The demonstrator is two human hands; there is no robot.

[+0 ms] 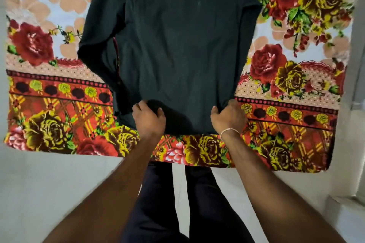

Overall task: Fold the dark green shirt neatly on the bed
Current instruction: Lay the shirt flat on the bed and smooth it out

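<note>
The dark green shirt (pixel 177 45) lies spread lengthwise on the bed, its bottom hem nearest me and its top running out of view at the frame's upper edge. A sleeve is folded in along its left side, where a thin red trim shows. My left hand (pixel 148 118) grips the hem at its left part, fingers closed on a bunch of cloth. My right hand (pixel 229 116), with a white thread band on the wrist, grips the hem at its right corner. The hem is lifted a little off the bed.
The bed is covered by a floral blanket (pixel 49 104) with red and yellow roses; its front edge runs just below my hands. Below it are pale floor tiles (pixel 49 193) and my dark trouser legs (pixel 177 203). A pale wall (pixel 358 65) borders the right side.
</note>
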